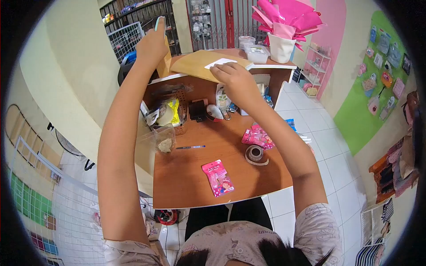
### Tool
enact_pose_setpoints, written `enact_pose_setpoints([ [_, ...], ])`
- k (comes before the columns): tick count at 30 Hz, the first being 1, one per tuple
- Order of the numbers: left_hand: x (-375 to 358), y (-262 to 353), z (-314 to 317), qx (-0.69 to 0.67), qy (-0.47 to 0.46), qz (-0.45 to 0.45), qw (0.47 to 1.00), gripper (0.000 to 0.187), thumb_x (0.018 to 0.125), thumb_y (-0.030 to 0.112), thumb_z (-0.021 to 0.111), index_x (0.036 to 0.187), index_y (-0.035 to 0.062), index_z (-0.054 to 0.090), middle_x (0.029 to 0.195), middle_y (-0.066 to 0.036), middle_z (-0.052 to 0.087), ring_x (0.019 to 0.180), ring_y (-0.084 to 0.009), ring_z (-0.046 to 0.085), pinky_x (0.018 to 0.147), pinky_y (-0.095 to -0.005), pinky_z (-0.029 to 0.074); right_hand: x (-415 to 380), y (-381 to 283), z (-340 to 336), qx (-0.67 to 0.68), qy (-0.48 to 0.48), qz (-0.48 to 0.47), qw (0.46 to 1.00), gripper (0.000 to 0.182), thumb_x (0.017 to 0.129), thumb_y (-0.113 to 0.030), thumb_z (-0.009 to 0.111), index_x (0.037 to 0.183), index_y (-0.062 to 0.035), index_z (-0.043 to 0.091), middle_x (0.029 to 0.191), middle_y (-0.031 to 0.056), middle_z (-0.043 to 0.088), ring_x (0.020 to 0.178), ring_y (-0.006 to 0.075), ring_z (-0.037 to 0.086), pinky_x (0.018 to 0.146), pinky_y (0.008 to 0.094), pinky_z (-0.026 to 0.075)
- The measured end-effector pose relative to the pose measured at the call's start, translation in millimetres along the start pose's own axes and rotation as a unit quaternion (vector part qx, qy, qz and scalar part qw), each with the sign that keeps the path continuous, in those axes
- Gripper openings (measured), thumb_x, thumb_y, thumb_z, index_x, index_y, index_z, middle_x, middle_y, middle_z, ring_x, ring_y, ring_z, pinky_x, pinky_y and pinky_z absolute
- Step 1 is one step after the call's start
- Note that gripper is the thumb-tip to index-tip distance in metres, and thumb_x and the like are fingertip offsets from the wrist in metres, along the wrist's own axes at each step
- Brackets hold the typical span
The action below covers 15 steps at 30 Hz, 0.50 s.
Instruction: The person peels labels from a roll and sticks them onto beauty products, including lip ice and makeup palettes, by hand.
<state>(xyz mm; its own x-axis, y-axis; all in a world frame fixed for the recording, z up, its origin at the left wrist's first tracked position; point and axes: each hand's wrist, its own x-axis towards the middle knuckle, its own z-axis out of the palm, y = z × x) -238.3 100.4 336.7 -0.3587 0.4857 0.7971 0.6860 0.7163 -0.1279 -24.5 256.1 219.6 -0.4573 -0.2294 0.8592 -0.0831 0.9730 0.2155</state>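
My right hand (233, 79) is closed on the near right edge of a large brown envelope (191, 64), its fingers over a white label (220, 63). The envelope lies over the raised counter ledge. My left hand (151, 48) is up at the far left of the ledge, curled closed, and a slim pale-blue thing (158, 23) shows at its fingertips; I cannot tell what it grips. Just beneath that hand stands a narrow brown paper piece (165, 64). On the desk (186, 177) below lies a pink printed packet (217, 178).
More pink packets (258, 136), a tape roll (254, 154), a pen (191, 146) and a clear bag (165, 142) lie on the desk. A basket (179, 113) stands under the ledge. Plastic tubs (257, 54) and a pink-wrapped bouquet (288, 20) in a white pot (282, 48) stand on the ledge.
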Motion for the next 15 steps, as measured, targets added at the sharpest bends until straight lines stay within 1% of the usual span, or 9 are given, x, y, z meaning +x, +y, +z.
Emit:
enact_pose_setpoints([
  [1,0.1,-1.2,-0.3,0.001,-0.003,0.001,1.0,0.08,0.08,0.011,0.064,0.151,0.0158,0.026,0.101,-0.021,0.064,0.09,-0.0373,0.068,0.073,-0.0467,0.056,-1.0,6.7,-0.2,0.032,0.006,-0.011,0.999,0.043,0.073,0.001,0.062,0.115,-0.0049,0.064,0.114,0.012,0.066,0.106,0.0306,0.061,0.093,0.0448,0.048],
  [4,1.1,-6.6,2.5,-0.001,-0.007,0.001,1.0,0.08,0.08,0.012,0.064,0.151,0.0161,0.027,0.102,-0.02,0.064,0.09,-0.0372,0.068,0.074,-0.0462,0.056,0.1,28.5,-0.1,0.08,-0.047,-0.002,0.996,0.051,0.072,0.005,0.064,0.121,-0.009,0.063,0.117,0.0111,0.065,0.113,0.0301,0.059,0.106,0.0447,0.041],
  [6,2.4,-9.8,5.2,-0.006,-0.003,-0.006,1.0,0.081,0.081,0.014,0.064,0.152,0.0165,0.026,0.102,-0.019,0.064,0.09,-0.0371,0.068,0.074,-0.0461,0.055,2.6,42.4,1.9,0.111,-0.055,0.003,0.992,0.052,0.071,0.006,0.064,0.121,-0.0098,0.063,0.118,0.0104,0.065,0.115,0.0298,0.058,0.11,0.0454,0.035],
  [7,2.0,-10.2,5.6,-0.007,-0.007,-0.011,1.0,0.081,0.081,0.016,0.062,0.152,0.0182,0.024,0.103,-0.019,0.065,0.092,-0.0373,0.067,0.076,-0.0474,0.055,3.2,45.8,1.3,0.126,-0.058,0.005,0.99,0.053,0.071,0.007,0.065,0.121,-0.0103,0.063,0.119,0.0101,0.064,0.116,0.0297,0.057,0.113,0.0457,0.033],
  [8,1.6,-11.1,5.8,-0.008,-0.011,-0.016,1.0,0.081,0.082,0.019,0.06,0.153,0.0199,0.022,0.105,-0.019,0.065,0.094,-0.0375,0.067,0.078,-0.0488,0.054,1.6,48.4,0.1,0.078,-0.091,0.028,0.992,0.047,0.074,0.002,0.067,0.119,-0.0115,0.064,0.12,0.0083,0.064,0.117,0.0298,0.056,0.113,0.0459,0.033],
  [9,0.7,-12.0,4.4,-0.007,-0.015,-0.022,1.0,0.081,0.082,0.021,0.059,0.154,0.0216,0.02,0.107,-0.019,0.066,0.096,-0.0377,0.067,0.08,-0.0501,0.054,4.1,43.6,-6.3,0.042,-0.083,0.013,0.996,0.044,0.076,0.0,0.066,0.118,-0.012,0.065,0.119,0.0077,0.065,0.116,0.0298,0.057,0.112,0.0465,0.034],
  [10,-1.4,-11.5,1.4,-0.003,-0.02,-0.022,1.0,0.082,0.082,0.021,0.06,0.154,0.0203,0.02,0.108,-0.019,0.064,0.095,-0.0373,0.067,0.079,-0.0494,0.054,6.4,37.3,-12.2,0.007,-0.076,-0.002,0.997,0.041,0.077,-0.002,0.066,0.117,-0.0125,0.066,0.118,0.0071,0.065,0.115,0.0298,0.057,0.111,0.047,0.034],
  [12,-3.5,-8.7,-2.2,0.003,-0.029,-0.023,0.999,0.084,0.082,0.022,0.062,0.154,0.0176,0.02,0.109,-0.019,0.062,0.094,-0.0367,0.067,0.076,-0.0479,0.055,12.2,25.2,-21.8,-0.022,-0.069,-0.026,0.997,0.034,0.08,-0.006,0.065,0.113,-0.0129,0.067,0.114,0.0059,0.066,0.111,0.0296,0.058,0.106,0.0467,0.038],
  [15,-5.2,-6.3,-4.0,0.002,-0.026,-0.028,0.999,0.084,0.083,0.027,0.061,0.155,0.0176,0.019,0.114,-0.021,0.059,0.095,-0.037,0.067,0.078,-0.0482,0.055,16.4,15.1,-24.1,-0.006,-0.085,-0.041,0.996,0.023,0.083,-0.011,0.064,0.105,-0.012,0.07,0.107,0.0042,0.067,0.105,0.0283,0.059,0.097,0.0437,0.045],
])
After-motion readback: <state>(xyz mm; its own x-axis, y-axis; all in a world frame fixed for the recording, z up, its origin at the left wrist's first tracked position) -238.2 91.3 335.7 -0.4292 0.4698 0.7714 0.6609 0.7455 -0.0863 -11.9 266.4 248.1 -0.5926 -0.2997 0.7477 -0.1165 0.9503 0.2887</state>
